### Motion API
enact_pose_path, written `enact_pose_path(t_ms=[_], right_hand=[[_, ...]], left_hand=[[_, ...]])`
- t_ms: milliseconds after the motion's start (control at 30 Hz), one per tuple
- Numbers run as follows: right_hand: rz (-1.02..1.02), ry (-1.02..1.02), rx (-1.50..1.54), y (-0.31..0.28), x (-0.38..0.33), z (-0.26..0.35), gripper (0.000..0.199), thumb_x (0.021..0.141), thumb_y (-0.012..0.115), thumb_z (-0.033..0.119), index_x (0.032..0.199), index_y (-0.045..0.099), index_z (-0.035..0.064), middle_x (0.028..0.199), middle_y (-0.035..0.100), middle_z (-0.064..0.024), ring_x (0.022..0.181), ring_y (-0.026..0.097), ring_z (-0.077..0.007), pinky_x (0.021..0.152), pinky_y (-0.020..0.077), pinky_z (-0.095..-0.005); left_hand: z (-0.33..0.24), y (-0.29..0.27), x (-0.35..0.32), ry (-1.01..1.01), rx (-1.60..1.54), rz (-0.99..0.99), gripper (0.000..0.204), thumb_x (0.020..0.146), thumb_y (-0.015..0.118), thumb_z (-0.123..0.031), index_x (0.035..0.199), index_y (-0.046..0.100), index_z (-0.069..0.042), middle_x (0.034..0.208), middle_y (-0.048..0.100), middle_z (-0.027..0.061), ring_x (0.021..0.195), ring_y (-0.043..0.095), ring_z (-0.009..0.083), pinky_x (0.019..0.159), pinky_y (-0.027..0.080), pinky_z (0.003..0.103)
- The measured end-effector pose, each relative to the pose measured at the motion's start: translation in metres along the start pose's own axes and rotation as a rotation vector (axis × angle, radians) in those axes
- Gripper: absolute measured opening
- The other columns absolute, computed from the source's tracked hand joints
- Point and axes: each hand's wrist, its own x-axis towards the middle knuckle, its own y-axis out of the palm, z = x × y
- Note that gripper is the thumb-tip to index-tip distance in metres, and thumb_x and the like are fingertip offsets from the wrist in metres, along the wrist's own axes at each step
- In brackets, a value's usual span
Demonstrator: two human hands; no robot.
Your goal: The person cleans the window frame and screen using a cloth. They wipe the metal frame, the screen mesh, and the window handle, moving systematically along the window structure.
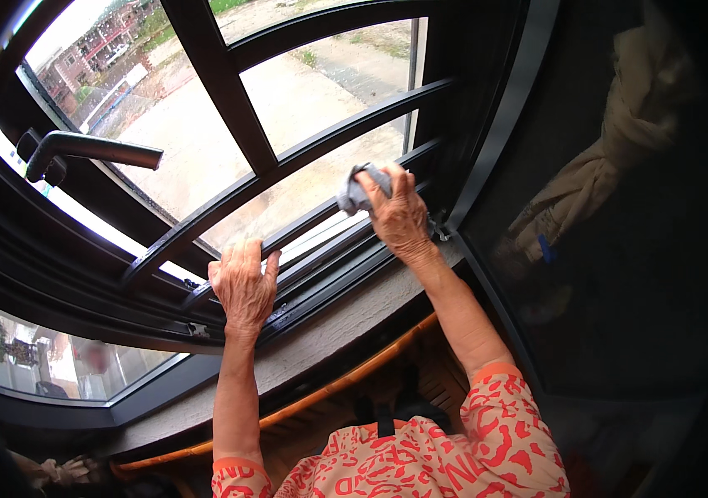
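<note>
My right hand (399, 212) is closed around a crumpled grey cloth (360, 191), which lies against a lower bar of the dark window grille (320, 153) near its right end. Further left and nearer me, my left hand (244, 282) curls its fingers over the lowest grille bar (304, 226), with the thumb on the near side. Part of the cloth is hidden under my right fingers. Behind the bars, the glass shows a pale paved yard.
A black window handle (100, 152) juts out at the left. Below the frame runs a grey stone sill (345, 332), with an orange-brown wooden edge (345, 379) in front of it. To the right, a knotted beige curtain (611, 153) hangs by a dark panel (619, 307).
</note>
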Motion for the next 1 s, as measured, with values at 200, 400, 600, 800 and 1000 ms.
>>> enact_pose_path(t_ms=[200,400,600,800,1000], right_hand=[[0.017,0.049,-0.056,-0.008,0.007,-0.046,0.058,0.068,0.068,-0.003,0.119,0.054,0.0220,0.118,0.035,-0.0090,0.097,0.050,-0.0269,0.065,0.0597,-0.0316],[0.075,0.152,-0.042,-0.014,0.012,-0.085,0.067,0.065,0.072,-0.003,0.123,0.049,0.0213,0.120,0.036,-0.0100,0.111,0.047,-0.0325,0.083,0.0523,-0.0377],[0.152,0.220,0.017,-0.026,0.017,-0.050,0.052,0.069,0.069,0.010,0.118,0.052,0.0073,0.122,0.032,-0.0128,0.110,0.043,-0.0346,0.072,0.0572,-0.0404],[0.252,0.185,0.205,-0.024,0.013,0.037,0.041,0.081,0.064,0.038,0.104,0.062,0.0043,0.120,0.036,-0.0136,0.101,0.041,-0.0285,0.064,0.0550,-0.0317],[0.178,-0.040,0.331,-0.017,0.000,0.098,0.038,0.083,0.064,0.030,0.111,0.061,0.0057,0.109,0.042,-0.0087,0.093,0.043,-0.0237,0.056,0.0527,-0.0237]], left_hand=[[-0.001,-0.001,0.000,-0.017,0.001,-0.013,0.027,0.078,0.067,-0.028,0.094,0.058,-0.008,0.085,0.059,0.0071,0.082,0.054,0.0239,0.071,0.035,0.038],[-0.001,-0.002,0.000,-0.027,0.011,-0.001,0.027,0.079,0.067,-0.028,0.095,0.059,-0.008,0.085,0.060,0.0071,0.082,0.056,0.0238,0.070,0.036,0.037],[-0.003,0.002,-0.001,-0.038,0.017,-0.029,0.027,0.078,0.067,-0.029,0.095,0.059,-0.008,0.087,0.061,0.0073,0.084,0.056,0.0232,0.072,0.036,0.037],[-0.001,-0.001,-0.002,-0.037,0.031,-0.005,0.028,0.080,0.065,-0.030,0.096,0.059,-0.008,0.087,0.060,0.0076,0.084,0.055,0.0239,0.073,0.036,0.038],[0.000,0.005,-0.001,0.015,0.035,-0.026,0.029,0.082,0.062,-0.032,0.098,0.059,-0.009,0.085,0.059,0.0070,0.083,0.056,0.0243,0.072,0.036,0.040]])
